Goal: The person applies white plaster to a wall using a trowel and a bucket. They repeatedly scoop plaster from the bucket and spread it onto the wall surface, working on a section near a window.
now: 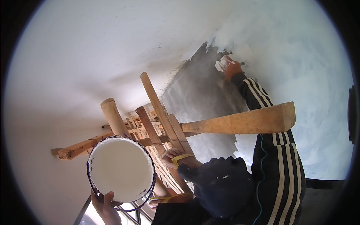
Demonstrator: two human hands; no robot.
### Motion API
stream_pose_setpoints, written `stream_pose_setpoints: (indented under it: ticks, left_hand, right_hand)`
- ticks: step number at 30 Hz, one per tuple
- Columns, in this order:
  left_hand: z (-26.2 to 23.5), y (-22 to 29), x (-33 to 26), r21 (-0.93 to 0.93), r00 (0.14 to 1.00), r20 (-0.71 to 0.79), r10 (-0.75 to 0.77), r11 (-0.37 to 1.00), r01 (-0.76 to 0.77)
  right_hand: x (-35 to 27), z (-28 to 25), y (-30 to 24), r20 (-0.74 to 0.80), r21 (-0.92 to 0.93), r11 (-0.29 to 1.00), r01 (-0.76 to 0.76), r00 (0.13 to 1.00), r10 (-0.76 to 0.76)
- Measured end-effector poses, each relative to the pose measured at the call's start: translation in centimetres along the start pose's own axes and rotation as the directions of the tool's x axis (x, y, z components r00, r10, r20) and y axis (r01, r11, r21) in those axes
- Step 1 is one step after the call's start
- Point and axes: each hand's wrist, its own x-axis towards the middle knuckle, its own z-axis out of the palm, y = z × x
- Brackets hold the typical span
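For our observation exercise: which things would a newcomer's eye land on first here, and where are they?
The round bucket of white paint sits low and left, gripped from below by the left hand. Upper right, the right hand presses against the bare grey wall patch. A pale wooden plank crosses the middle.

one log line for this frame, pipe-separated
left hand: holds bucket of white paint from below | right hand: paint-smeared, at edge of white coat on grey wall | perch: wooden scaffold

Wooden ladder (pixel 157 123) propped against wall; rough timber plank (pixel 243 120) crossing it; bare grey plaster patch (pixel 198 93) amid fresh white coat.
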Motion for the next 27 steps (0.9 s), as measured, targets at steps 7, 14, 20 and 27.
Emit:
stream_pose_setpoints:
  ticks: [7, 14, 20, 27]
  left_hand:
    - [0.6, 0.9, 0.7, 0.032, 0.996, 0.035, -0.080, 0.996, 0.079]
    - [0.2, -0.8, 1.5, 0.032, 0.998, -0.018, -0.058, 0.998, 0.058]
    - [0.1, -1.8, 1.9, 0.074, 1.000, -0.008, -0.028, 0.997, 0.028]
    - [-0.2, -2.3, 1.8, 0.069, 0.996, -0.059, -0.064, 0.995, 0.068]
  right_hand:
    - [3.4, -7.3, 5.0, -0.371, -0.281, 0.954, 0.101, 0.906, -0.205]
    - [0.8, -14.3, 3.5, -0.486, -0.269, 0.935, 0.231, 0.805, -0.339]
    - [-0.3, -3.9, 0.8, -0.298, -0.427, 0.713, 0.557, 0.657, -0.692]
    - [-0.4, 8.6, -2.6, 0.079, -0.357, 0.590, 0.724, 0.653, -0.753]
